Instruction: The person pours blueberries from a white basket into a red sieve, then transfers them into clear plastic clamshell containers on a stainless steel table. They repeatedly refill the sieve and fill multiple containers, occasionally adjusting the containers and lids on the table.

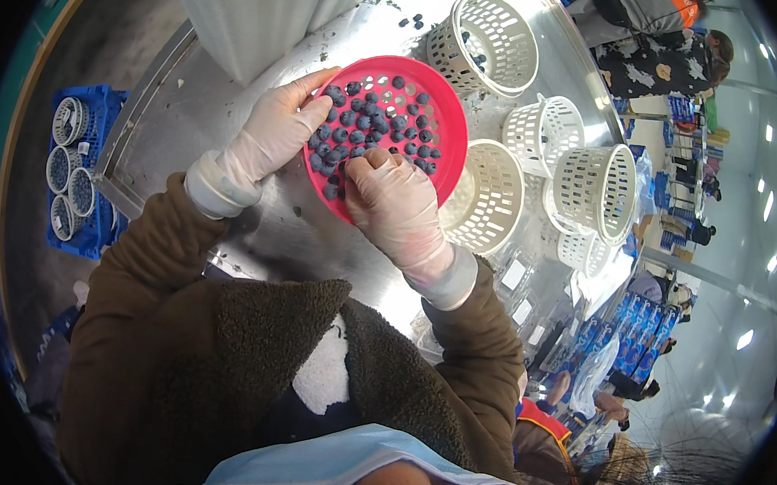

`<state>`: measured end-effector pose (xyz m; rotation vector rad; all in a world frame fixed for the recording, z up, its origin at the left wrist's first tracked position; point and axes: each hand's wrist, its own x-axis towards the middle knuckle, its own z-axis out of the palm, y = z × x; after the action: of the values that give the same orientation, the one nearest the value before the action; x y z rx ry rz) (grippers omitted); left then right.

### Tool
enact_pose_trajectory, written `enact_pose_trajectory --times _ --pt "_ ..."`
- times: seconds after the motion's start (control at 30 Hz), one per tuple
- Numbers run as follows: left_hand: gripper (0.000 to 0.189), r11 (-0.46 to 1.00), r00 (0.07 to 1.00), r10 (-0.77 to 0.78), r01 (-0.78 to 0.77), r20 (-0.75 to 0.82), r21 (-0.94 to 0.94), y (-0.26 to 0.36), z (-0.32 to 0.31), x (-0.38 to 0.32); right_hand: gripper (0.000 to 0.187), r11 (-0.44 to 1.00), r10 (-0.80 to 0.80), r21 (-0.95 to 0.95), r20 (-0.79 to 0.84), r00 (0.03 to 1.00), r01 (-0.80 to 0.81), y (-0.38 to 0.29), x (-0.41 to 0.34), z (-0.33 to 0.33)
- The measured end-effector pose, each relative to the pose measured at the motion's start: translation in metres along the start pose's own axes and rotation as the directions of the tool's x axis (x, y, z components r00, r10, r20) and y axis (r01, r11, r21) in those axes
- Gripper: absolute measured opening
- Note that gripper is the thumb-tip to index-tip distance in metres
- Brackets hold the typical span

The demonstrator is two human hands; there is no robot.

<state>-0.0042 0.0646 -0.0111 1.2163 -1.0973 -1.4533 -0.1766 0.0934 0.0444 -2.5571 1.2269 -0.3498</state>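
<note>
A round pink-red plastic sieve (452,122) with holes in its base is held over a steel table. Many blueberries (370,116) lie loose in it, mostly on its left and middle. My left hand (271,126), in a pale translucent glove, grips the sieve's left rim with the thumb inside. My right hand (398,206), gloved the same way, reaches over the near rim with its fingers curled down among the berries. Its fingertips are hidden, so whether they pinch a berry cannot be told. Right beside the sieve is a white slotted plastic basket (493,196), partly covered by it.
More white slotted baskets (487,40) stand behind and to the right, some with berries inside. Stray blueberries (412,22) lie on the steel table (230,96). Clear plastic punnets (514,278) are at the right. A blue crate (106,175) with filled baskets sits at the left. Other people work beyond.
</note>
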Motion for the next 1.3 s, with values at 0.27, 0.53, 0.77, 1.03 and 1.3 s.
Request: enact_pose_trajectory --times 0.27,0.53,0.77,1.03,1.3 --pt "0.038 0.995 0.998 -0.059 0.059 0.008 -0.078 0.004 -0.002 -0.002 0.013 0.792 0.294 0.57 -0.043 0.955 -0.218 0.014 -0.012 -0.015" --pt "0.038 0.997 0.997 -0.066 0.067 0.033 -0.04 0.004 -0.001 0.001 0.011 0.662 0.458 0.695 -0.079 0.885 -0.28 0.04 -0.029 -0.031" --pt "0.037 0.989 0.988 -0.132 0.137 0.073 -0.06 0.004 -0.003 0.003 0.005 0.875 0.443 0.279 -0.789 0.426 -0.394 0.166 -0.086 -0.142" --pt "0.039 0.992 0.992 -0.102 0.107 0.075 -0.071 -0.001 -0.005 0.003 0.014 0.901 0.421 0.365 -0.607 0.674 -0.233 0.153 -0.064 -0.108" --pt "0.035 0.975 0.991 -0.106 0.12 0.083 -0.185 -0.003 0.003 0.001 0.027 0.974 -0.225 -0.013 -0.117 0.967 0.225 0.05 0.017 -0.018"
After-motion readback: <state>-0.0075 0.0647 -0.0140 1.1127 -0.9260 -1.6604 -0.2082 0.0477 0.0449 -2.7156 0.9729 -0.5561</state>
